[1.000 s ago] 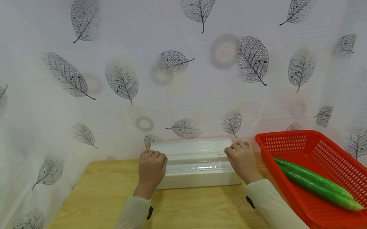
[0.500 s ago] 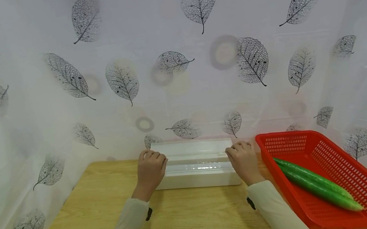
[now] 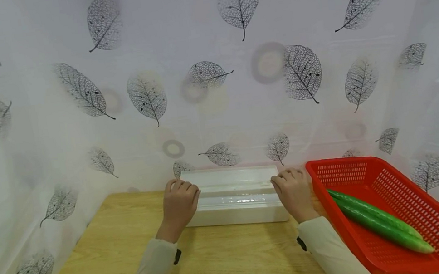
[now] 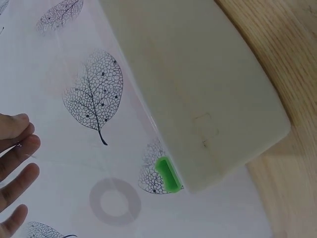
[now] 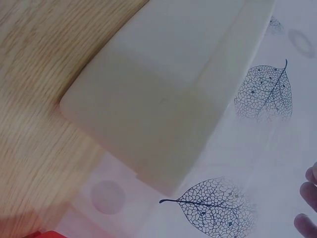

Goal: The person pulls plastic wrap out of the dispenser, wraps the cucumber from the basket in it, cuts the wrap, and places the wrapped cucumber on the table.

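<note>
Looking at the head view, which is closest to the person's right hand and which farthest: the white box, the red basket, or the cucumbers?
1. White box: the right hand rests on its right end.
2. Red basket: just right of that hand.
3. Cucumbers: inside the basket, farther right and nearer the person.

Both forearms run forward side by side in pale beige sleeves, each with a dark strap showing at the wrist. The left hand (image 3: 179, 204) sits knuckles-up, fingers curled down over what it holds. The right hand (image 3: 293, 192) mirrors it, well apart, fingers curled the same way. In the left wrist view four fingertips (image 4: 15, 166) show at the picture's edge, slightly spread.
</note>
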A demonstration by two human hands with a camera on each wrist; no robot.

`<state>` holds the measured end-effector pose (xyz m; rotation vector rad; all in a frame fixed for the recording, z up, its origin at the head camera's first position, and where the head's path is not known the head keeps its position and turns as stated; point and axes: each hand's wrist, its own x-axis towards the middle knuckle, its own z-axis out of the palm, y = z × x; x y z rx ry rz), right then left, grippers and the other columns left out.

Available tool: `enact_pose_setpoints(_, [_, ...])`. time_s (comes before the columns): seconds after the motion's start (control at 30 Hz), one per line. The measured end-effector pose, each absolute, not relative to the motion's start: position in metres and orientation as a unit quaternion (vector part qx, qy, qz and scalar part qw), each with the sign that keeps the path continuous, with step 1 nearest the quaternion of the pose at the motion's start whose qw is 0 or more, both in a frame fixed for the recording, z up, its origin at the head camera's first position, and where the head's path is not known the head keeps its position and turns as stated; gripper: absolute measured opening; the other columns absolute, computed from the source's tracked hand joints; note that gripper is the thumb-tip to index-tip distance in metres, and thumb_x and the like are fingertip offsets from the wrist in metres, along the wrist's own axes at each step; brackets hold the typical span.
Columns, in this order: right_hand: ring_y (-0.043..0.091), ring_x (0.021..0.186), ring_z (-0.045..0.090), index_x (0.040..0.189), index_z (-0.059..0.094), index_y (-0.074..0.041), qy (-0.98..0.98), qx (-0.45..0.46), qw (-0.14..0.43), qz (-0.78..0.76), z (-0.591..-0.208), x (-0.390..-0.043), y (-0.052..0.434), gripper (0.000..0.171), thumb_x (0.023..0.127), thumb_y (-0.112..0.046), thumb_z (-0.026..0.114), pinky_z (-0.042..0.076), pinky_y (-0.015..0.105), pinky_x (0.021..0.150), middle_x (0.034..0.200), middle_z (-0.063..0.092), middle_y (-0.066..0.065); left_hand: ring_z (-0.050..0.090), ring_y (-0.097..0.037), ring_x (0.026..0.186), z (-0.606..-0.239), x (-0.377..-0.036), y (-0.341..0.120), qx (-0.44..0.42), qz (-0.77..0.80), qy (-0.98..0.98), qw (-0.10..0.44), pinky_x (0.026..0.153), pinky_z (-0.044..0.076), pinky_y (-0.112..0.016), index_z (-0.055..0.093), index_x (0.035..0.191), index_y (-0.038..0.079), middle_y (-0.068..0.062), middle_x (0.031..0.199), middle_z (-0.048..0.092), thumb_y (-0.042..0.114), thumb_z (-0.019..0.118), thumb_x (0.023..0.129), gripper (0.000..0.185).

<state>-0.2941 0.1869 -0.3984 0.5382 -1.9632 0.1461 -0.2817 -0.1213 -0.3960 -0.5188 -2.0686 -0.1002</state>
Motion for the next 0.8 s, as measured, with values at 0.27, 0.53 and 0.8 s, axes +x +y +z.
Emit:
enact_pose_setpoints(0.27, [0.029, 0.075, 0.059, 0.074, 0.072, -0.008, -0.820, 0.215, 0.527, 0.060, -0.397, -0.292, 0.188, 0.006, 0.073, -0.011, 0.078, 0.044, 0.049, 0.076, 0.070, 0.067, 0.007, 0.062, -0.021, 0.072, -0.391, -0.277, -0.120, -0.212, -0.044, -0.847, 0.485, 0.087, 0.049, -0.042, 0.070, 0.072, 0.011, -0.002, 0.070, 0.069, 0.016, 0.080, 0.072, 0.011])
enact_pose_setpoints(0.53, [0.030, 0.077, 0.058, 0.075, 0.072, -0.007, -0.819, 0.212, 0.529, 0.068, -0.397, -0.288, 0.187, 0.007, 0.073, -0.010, 0.078, 0.045, 0.051, 0.078, 0.070, 0.067, 0.008, 0.063, -0.021, 0.072, -0.388, -0.273, -0.120, -0.213, -0.048, -0.844, 0.490, 0.086, 0.049, -0.042, 0.070, 0.072, 0.010, -0.003, 0.070, 0.069, 0.017, 0.080, 0.073, 0.011])
enact_pose_setpoints(0.8, [0.030, 0.077, 0.058, 0.077, 0.072, -0.006, -0.824, 0.214, 0.519, 0.077, -0.395, -0.282, 0.187, 0.006, 0.073, -0.008, 0.077, 0.044, 0.052, 0.080, 0.071, 0.067, 0.009, 0.063, -0.021, 0.071, -0.387, -0.272, -0.121, -0.216, -0.048, -0.835, 0.504, 0.086, 0.049, -0.043, 0.070, 0.072, 0.011, -0.003, 0.070, 0.069, 0.016, 0.080, 0.071, 0.011])
